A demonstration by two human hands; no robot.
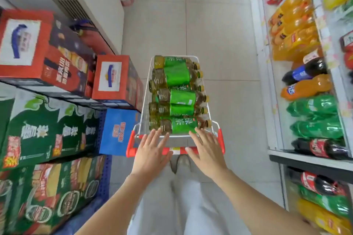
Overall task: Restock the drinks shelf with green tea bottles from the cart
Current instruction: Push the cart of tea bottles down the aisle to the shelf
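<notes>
A white wire cart [210, 114] with a red handle [130, 147] stands in the aisle in front of me. Several green tea bottles [176, 76] with green labels lie stacked on their sides in it. My left hand [151, 151] reaches over the handle with straight fingers, fingertips at the nearest bottle [181, 126]. My right hand [206, 149] is spread flat over the handle too, its fingertips at the same bottle's label end. Neither hand grips anything.
The drinks shelf [275, 101] on the right holds orange, green, cola and blue-label soda bottles. On the left are stacked red boxes [112, 76], green cartons [47, 129] and a blue box [116, 131]. Tiled floor [219, 25] runs ahead of the cart.
</notes>
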